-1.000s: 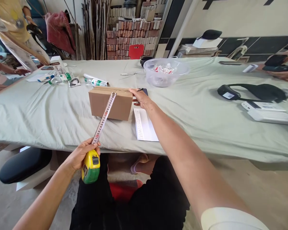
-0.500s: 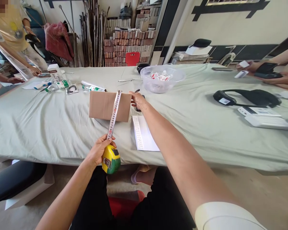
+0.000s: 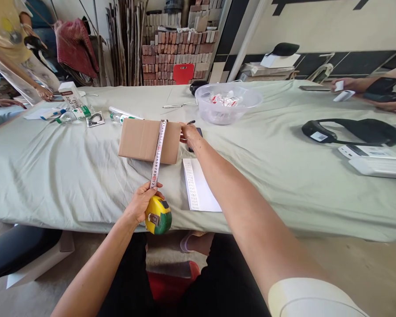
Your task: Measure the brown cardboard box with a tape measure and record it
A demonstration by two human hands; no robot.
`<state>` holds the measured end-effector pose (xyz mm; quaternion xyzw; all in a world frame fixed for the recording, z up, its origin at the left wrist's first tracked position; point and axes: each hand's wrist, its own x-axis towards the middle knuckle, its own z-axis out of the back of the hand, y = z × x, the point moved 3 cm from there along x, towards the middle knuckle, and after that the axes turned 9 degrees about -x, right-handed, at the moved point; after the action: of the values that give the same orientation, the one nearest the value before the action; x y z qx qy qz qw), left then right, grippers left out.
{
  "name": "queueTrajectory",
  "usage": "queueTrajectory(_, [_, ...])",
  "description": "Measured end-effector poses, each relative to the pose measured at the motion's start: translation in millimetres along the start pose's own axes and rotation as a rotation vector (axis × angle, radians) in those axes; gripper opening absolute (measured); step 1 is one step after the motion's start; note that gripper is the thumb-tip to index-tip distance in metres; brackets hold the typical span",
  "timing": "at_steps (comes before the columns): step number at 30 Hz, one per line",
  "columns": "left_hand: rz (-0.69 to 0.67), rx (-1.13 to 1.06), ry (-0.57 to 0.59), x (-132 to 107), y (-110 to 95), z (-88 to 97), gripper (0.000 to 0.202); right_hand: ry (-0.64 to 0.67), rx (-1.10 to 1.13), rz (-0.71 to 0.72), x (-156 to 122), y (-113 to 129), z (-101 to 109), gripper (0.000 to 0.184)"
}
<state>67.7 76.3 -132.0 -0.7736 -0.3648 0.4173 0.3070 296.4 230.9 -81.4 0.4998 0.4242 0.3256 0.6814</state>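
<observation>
- Yellow-and-green, the tape measure sits in the left hand, fingers gripping it.
- Its blade crosses the cardboard box on the surface.
- The right hand touches the box's right end; whether its fingers grip, I can't tell.

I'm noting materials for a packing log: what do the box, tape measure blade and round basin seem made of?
Box: probably cardboard, matte, judging by its plain brown, papery faces. Tape measure blade: likely thin coated metal; it runs straight, pale, with printed figures, though plastic isn't ruled out. Basin: probably glossy plastic, as its translucent wall catches light.
</observation>
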Motion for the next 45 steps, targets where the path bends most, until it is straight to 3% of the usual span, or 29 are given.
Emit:
queueTrajectory(13, [-0.020, 0.027, -0.034, 10, -1, 1.2, 0.025, -0.015, 0.021, 0.007, 10, -9, -1, 0.017])
queueTrajectory(22, [-0.061, 0.053, 0.032, -5, -2, 0.0, 0.035, -0.003, 0.066, 0.087, -4, -3, 1, 0.016])
queueTrajectory(25, [-0.100, 0.032, 0.078, -14, -2, 1.6, 0.036, -0.009, 0.081, 0.164, -13, 1, -2, 0.012])
queueTrajectory(31, [-0.137, -0.037, 0.121, -25, 3, 6.8, 0.030, -0.038, -0.057, 0.489, -54, -1, 2, 0.021])
queueTrajectory(37, [-0.092, -0.047, 0.164, -28, 18, -1.7, 0.023, -0.012, -0.027, 0.347, -99, -33, 38, 0.023])
queueTrajectory(41, [-0.064, -0.060, 0.225, -19, 27, -23.7, 0.021, -0.013, -0.074, 0.298, -108, -71, 62, 0.030])
queueTrajectory(45, [0.000, -0.054, 0.304, 7, 30, -53.5, 0.022, -0.079, -0.149, 0.275, -101, -97, 76, 0.035])
